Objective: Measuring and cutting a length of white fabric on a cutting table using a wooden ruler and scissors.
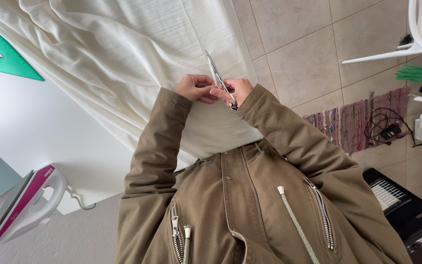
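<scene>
We had the scissors (219, 80) gripped in our right hand (237, 90), left hand (195, 88) pinching the cream fabric (123, 58) mid-frame.

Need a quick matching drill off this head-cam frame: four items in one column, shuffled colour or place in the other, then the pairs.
Items:
1. scissors
2. set square
3. iron
4. rug

Descriptions:
A. translucent green, at the frame's left edge
B. white and magenta, at the table's corner, lower left of the frame
C. striped purple-pink, on the tiled floor
D. metal blades over the cream fabric, held in the right hand close to the left hand

Pairs: 1-D, 2-A, 3-B, 4-C
</scene>
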